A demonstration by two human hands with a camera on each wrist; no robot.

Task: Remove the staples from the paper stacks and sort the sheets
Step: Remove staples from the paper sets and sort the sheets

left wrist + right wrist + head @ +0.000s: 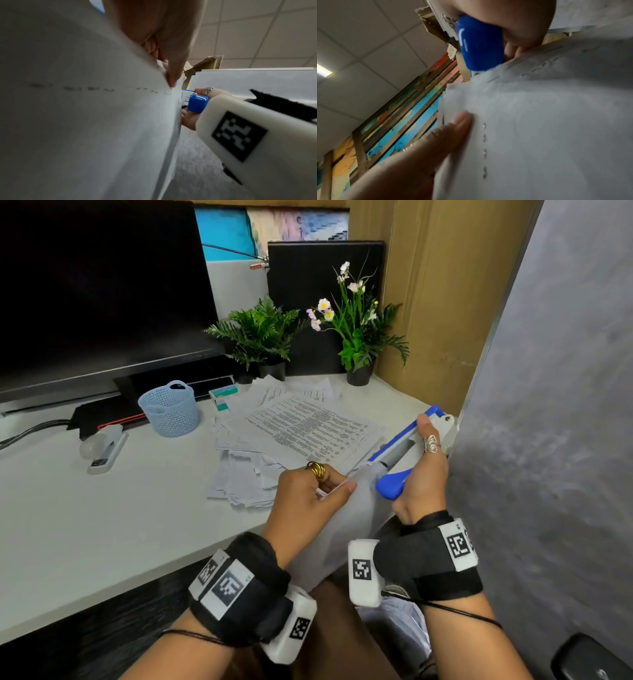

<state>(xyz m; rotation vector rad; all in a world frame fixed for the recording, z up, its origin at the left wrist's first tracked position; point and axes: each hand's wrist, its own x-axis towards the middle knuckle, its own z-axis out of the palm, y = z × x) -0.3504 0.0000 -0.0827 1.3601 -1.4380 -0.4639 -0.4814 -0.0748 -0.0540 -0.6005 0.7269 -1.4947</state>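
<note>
Your left hand (303, 494) fingers pinch the top corner of the stapled stack (342, 529), holding it taut off the desk (102, 525) edge so the tool can bite. Your right hand (423, 474) is clenched round the blue staple remover (399, 455), nose at that corner. Loose sheets (301, 426) lie just beyond, likely already freed.

Materials: matt paper, glossy plastic, smooth tabletop.
White matt printed paper stack (346, 529), thin, slightly translucent; blue-and-grey glossy plastic staple remover (400, 460) with metal core; smooth matt white laminate tabletop (102, 518); pale-blue perforated plastic basket (170, 409); glossy black monitor screen (99, 289); rough grey fabric partition (555, 405); brown corrugated cardboard (431, 296).
</note>
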